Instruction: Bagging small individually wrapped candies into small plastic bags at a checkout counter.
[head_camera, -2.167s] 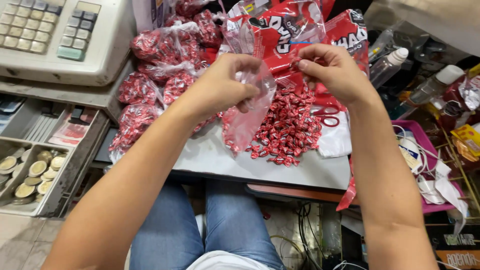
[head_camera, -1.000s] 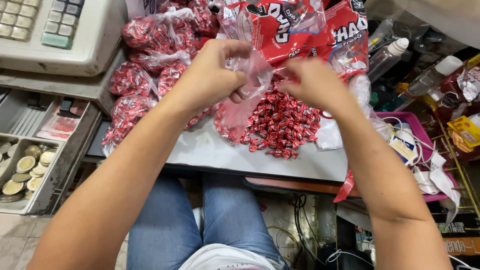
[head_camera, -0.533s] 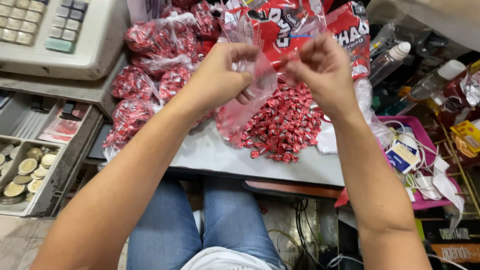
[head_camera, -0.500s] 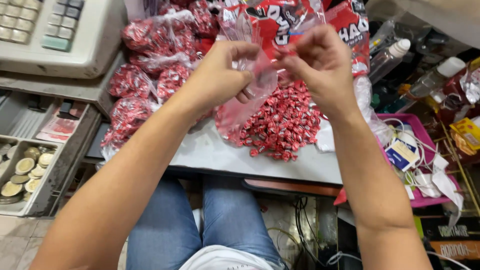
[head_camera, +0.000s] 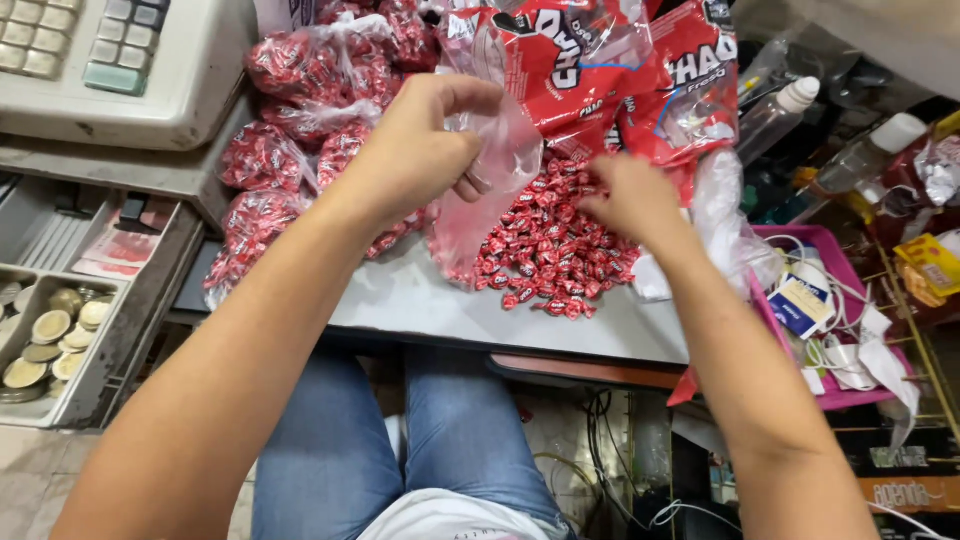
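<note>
Clear plastic forms the small bag (head_camera: 490, 190) that is pinched at its top by the left hand (head_camera: 425, 150), fingers curled closed on the film, so that the bag hangs over the grey counter (head_camera: 420, 300). Some red candies can be seen at the bag's bottom. Just beside it, the loose pile of red wrapped candies (head_camera: 555, 255) is touched by the right hand (head_camera: 625, 200), whose fingers are bent down into the pile; whether anything is gripped cannot be told. Behind the pile, large red candy packages (head_camera: 600, 60) are laid open. To the left, filled small bags (head_camera: 290, 130) are heaped, next to a cash register (head_camera: 110, 60) and its coin drawer (head_camera: 50, 340).
</note>
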